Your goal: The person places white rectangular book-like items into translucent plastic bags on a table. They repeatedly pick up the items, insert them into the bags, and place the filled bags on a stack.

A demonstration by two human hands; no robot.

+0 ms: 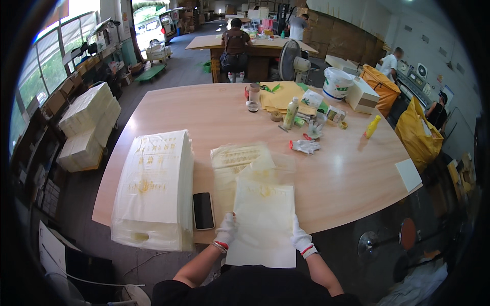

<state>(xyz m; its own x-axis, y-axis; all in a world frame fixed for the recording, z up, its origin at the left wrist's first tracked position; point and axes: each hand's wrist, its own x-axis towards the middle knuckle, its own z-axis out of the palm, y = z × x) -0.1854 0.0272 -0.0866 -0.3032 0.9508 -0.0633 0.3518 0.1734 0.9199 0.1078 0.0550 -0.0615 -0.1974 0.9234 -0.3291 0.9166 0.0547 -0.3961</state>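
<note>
A flat white rectangular packet lies in front of me, its near end reaching past the table edge. Translucent plastic with faint yellow print seems to cover its far end. My left hand, in a white glove, grips the packet's left edge. On the right edge my gloved right hand is closed in the same way. Beyond the packet, a loose translucent plastic bag with yellow print lies crumpled on the table. Left of my left hand is a black phone. Further left stands a thick stack of printed plastic bags.
The wooden table holds white work gloves, a bottle, a glass jar, a yellow bottle, a white bucket and yellow envelopes. A stool stands right. Other people work further back.
</note>
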